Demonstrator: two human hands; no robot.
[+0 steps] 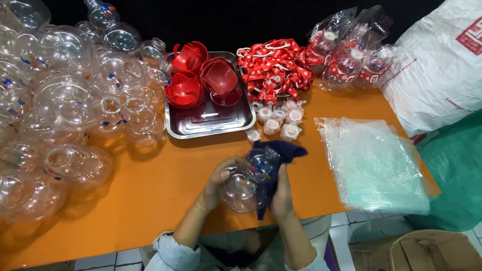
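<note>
My left hand grips a clear round plastic bottle from its left side, low over the near edge of the orange table. My right hand presses a dark blue cloth against the bottle's right side. The cloth drapes over the bottle's neck and hangs below the hand.
Many clear round bottles crowd the table's left. A steel tray holds red plastic pieces. Behind lie red straps, small white caps, bagged bottles, a stack of clear bags, a white sack and a cardboard box.
</note>
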